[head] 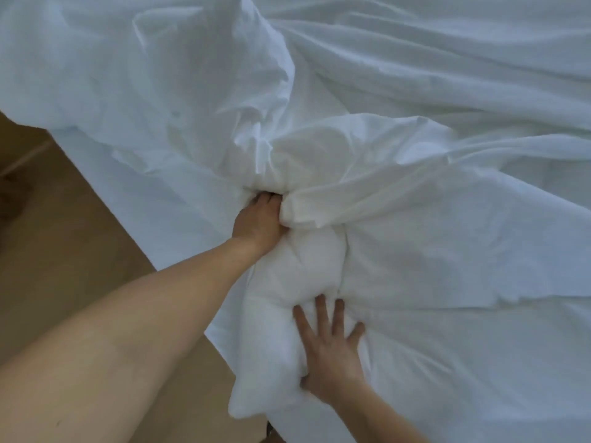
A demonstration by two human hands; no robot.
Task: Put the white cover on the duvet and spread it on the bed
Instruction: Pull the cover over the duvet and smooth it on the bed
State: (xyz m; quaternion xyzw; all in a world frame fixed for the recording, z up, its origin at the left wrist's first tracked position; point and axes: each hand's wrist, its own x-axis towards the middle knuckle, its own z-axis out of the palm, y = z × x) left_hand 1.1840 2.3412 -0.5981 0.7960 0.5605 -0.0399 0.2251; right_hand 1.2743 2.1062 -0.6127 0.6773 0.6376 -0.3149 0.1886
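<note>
A white cover (431, 219) lies crumpled across the bed, filling most of the head view. A puffy corner of the duvet (297, 270) sticks out of the folds near the bed's left edge. My left hand (259, 219) reaches into the bunched cloth above that corner; its fingertips are buried in the folds and grip the cover there. My right hand (332, 343) lies flat on the duvet corner with fingers spread, pressing it down.
The bed's left edge runs diagonally from the upper left to the bottom centre. Beyond it is a tan wooden floor (64, 235). More wrinkled white cloth (128, 59) is heaped at the upper left.
</note>
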